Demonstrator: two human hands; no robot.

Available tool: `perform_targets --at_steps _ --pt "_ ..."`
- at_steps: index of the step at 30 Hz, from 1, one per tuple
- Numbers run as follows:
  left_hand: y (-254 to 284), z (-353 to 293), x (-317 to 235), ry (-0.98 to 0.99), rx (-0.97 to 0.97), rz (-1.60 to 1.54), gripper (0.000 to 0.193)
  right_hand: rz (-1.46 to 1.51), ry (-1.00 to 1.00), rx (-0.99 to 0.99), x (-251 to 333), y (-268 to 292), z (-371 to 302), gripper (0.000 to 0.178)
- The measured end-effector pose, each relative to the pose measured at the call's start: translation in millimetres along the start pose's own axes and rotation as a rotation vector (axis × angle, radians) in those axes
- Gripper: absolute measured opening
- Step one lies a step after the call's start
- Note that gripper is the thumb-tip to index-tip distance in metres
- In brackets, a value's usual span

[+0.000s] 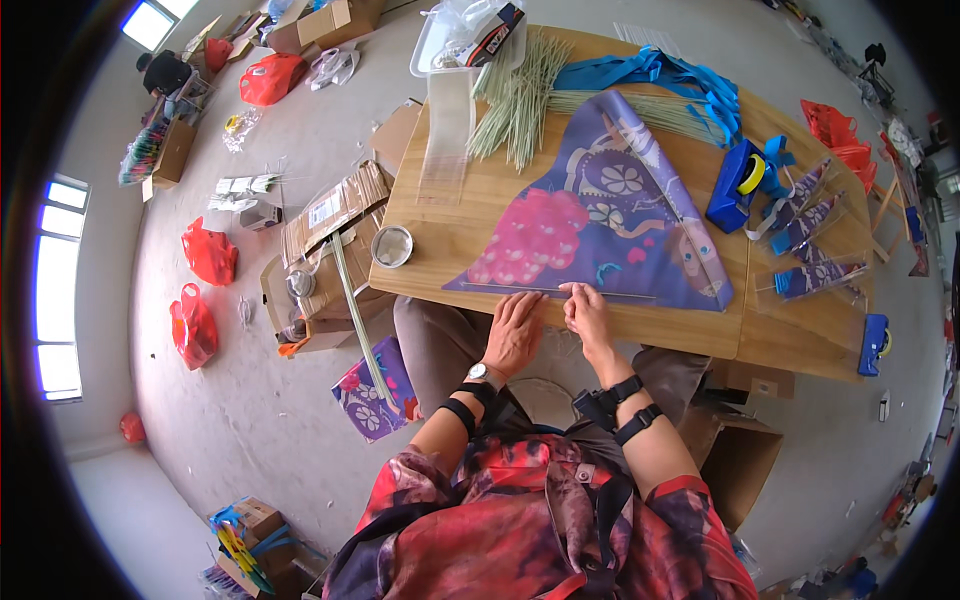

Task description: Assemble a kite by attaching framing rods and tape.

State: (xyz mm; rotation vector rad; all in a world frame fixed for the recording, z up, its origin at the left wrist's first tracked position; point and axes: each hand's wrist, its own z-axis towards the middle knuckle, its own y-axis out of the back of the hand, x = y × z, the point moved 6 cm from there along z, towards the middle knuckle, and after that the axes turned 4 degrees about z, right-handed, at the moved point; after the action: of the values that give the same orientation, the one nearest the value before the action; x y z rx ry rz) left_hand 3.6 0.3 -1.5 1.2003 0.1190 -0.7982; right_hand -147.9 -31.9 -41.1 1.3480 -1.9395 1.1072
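Observation:
A purple printed triangular sheet, looking like a kite sail, lies on the table with its near edge along the table's front. Along that edge rests a thin pale rod. My left hand lies on the near edge with its fingers stretched out and touching the sheet near the rod. Just to its right, my right hand is closed in a pinch on the rod. What lies under my left fingertips is hidden.
The wooden table also bears a round tin, bundled pale rods, blue ribbon, a blue tape dispenser and folded printed pieces in clear wrapping. A cardboard box stands left of the table.

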Motion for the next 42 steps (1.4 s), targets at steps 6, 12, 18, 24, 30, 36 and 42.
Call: perform_targets --at_steps 6,12,18,24,30,36,42 --pt "-2 0 -1 0.006 0.056 0.03 0.058 -0.082 0.033 -0.039 -4 -1 0 0.028" --pt "-5 4 -3 0.015 0.134 0.079 0.058 -0.12 0.072 -0.062 -11 2 6 0.027" --pt "-4 10 -5 -0.016 0.122 0.076 0.055 -0.736 0.525 -0.167 -2 13 13 0.022" --pt "1 9 -4 0.01 0.115 0.072 0.052 -1.009 0.515 -0.202 56 -6 -2 0.039" --pt "1 11 -5 -0.021 0.112 0.066 0.051 -1.207 0.519 -0.227 48 -9 18 0.04" --pt "-1 12 -9 -0.023 0.133 0.108 0.056 -1.224 0.513 -0.275 44 -16 20 0.038" --pt "5 11 -10 -0.041 0.134 0.044 0.058 -1.22 0.606 -0.289 38 -6 25 0.033"
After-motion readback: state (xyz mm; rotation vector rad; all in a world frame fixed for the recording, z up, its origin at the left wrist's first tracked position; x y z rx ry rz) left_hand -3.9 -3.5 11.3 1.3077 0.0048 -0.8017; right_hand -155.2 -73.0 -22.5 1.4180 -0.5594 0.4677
